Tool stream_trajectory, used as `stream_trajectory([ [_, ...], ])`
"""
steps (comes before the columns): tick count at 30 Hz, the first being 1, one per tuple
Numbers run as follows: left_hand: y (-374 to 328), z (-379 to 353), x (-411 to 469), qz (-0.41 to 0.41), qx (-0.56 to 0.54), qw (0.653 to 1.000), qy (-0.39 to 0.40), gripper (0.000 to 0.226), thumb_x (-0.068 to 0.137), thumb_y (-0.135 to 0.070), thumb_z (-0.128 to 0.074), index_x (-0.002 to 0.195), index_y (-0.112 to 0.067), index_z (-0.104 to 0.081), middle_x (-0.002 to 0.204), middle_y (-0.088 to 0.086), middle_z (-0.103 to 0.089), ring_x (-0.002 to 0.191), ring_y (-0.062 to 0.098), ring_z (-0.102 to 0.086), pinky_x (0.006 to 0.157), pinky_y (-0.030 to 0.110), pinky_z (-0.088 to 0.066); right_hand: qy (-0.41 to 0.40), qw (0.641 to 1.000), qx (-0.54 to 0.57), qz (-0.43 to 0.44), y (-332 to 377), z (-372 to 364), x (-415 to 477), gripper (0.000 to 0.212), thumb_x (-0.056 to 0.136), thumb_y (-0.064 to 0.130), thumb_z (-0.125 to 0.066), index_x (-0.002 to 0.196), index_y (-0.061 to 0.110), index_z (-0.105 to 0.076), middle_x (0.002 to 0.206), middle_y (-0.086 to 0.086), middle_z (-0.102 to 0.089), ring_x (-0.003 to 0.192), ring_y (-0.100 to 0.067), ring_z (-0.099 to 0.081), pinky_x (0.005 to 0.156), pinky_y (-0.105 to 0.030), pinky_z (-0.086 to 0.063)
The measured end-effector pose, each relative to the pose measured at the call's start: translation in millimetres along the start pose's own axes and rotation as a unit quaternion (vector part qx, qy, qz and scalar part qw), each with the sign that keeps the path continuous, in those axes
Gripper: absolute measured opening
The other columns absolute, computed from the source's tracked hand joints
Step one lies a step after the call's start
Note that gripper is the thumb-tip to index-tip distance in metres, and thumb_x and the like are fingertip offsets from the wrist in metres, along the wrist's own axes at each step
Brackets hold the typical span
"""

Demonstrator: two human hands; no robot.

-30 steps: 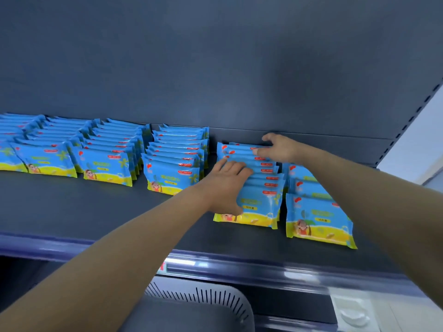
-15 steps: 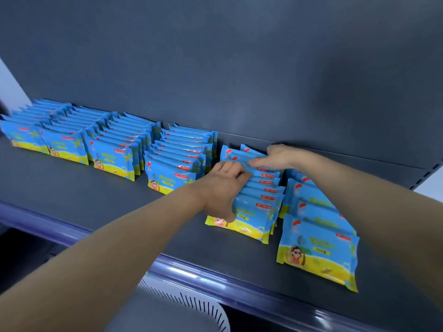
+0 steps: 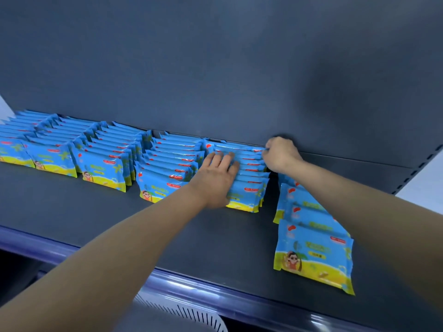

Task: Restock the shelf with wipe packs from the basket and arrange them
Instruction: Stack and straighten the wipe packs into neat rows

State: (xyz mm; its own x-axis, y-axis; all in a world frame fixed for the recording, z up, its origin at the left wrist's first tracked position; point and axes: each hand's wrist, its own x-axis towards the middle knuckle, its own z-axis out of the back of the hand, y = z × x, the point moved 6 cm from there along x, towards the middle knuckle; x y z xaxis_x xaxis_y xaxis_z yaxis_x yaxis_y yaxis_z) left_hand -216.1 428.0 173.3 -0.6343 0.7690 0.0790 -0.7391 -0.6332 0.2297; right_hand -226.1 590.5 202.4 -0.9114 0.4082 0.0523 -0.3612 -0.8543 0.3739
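Note:
Blue and yellow wipe packs stand in several rows on the dark shelf point(image 3: 72, 212). My left hand point(image 3: 217, 180) lies flat, fingers straight, on the left side of one row of packs point(image 3: 249, 188). My right hand point(image 3: 279, 154) is at the back right of that same row, fingers curled against the rearmost packs next to the back panel. To the right a looser row of packs point(image 3: 311, 252) slants toward the shelf's front edge, partly hidden under my right forearm.
More tidy rows of wipe packs point(image 3: 103, 168) fill the shelf to the left. A blue rail point(image 3: 215, 293) runs along the shelf front. The white slotted rim of the basket point(image 3: 191, 315) shows below it. Bare shelf lies to the far right.
My right hand slid right to the back corner of the row and curled its fingers. My left hand stayed pressed on the row's left side. The view tilted up and closer.

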Motion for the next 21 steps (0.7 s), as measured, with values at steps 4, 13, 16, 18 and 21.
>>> stream_trajectory([
  [4, 9, -4, 0, 0.006, -0.037, 0.999, 0.039, 0.093, 0.078, -0.044, -0.061, 0.147, -0.017, -0.005, 0.154, 0.015, -0.005, 0.143, 0.030, -0.003, 0.117, 0.043, 0.000, 0.035, 0.992, 0.116, -0.043, 1, -15, 3, 0.028, 0.091, 0.027, -0.054, 0.071, 0.008, -0.050, 0.074, -0.008, -0.053, 0.074, -0.024, -0.051, 0.053, -0.026, -0.037],
  [13, 12, -7, 3, -0.007, -0.051, 0.998, 0.032, 0.094, 0.077, -0.042, -0.064, 0.147, -0.018, -0.006, 0.151, 0.014, -0.013, 0.142, 0.030, -0.008, 0.116, 0.045, 0.000, -0.022, 0.996, 0.065, -0.053, 26, -19, 16, 0.021, 0.089, 0.020, -0.055, 0.102, 0.009, -0.067, 0.110, -0.011, -0.066, 0.101, -0.030, -0.062, 0.078, -0.028, -0.047],
  [16, 13, -6, 2, -0.008, -0.065, 0.998, 0.023, 0.094, 0.076, -0.042, -0.065, 0.147, -0.020, -0.008, 0.151, 0.012, -0.014, 0.141, 0.028, -0.009, 0.116, 0.043, 0.001, -0.012, 0.993, 0.079, -0.086, 24, -21, 21, 0.022, 0.090, 0.011, -0.054, 0.109, 0.008, -0.066, 0.116, -0.011, -0.065, 0.106, -0.028, -0.061, 0.080, -0.026, -0.046],
  [18, 13, -7, 0, -0.009, -0.072, 0.997, 0.016, 0.094, 0.075, -0.042, -0.065, 0.147, -0.020, -0.009, 0.151, 0.011, -0.015, 0.140, 0.027, -0.010, 0.116, 0.042, 0.000, -0.008, 0.994, 0.075, -0.079, 22, -18, 22, 0.025, 0.090, 0.005, -0.048, 0.108, 0.005, -0.065, 0.116, -0.013, -0.064, 0.106, -0.029, -0.061, 0.079, -0.025, -0.045],
  [21, 12, -6, 0, -0.007, -0.075, 0.997, 0.004, 0.094, 0.074, -0.045, -0.066, 0.147, -0.021, -0.012, 0.148, 0.011, -0.019, 0.138, 0.027, -0.015, 0.115, 0.041, -0.006, -0.025, 0.992, 0.089, -0.086, 6, -9, 21, 0.027, 0.086, 0.000, -0.044, 0.103, 0.000, -0.065, 0.112, -0.016, -0.064, 0.102, -0.030, -0.061, 0.076, -0.025, -0.045],
])
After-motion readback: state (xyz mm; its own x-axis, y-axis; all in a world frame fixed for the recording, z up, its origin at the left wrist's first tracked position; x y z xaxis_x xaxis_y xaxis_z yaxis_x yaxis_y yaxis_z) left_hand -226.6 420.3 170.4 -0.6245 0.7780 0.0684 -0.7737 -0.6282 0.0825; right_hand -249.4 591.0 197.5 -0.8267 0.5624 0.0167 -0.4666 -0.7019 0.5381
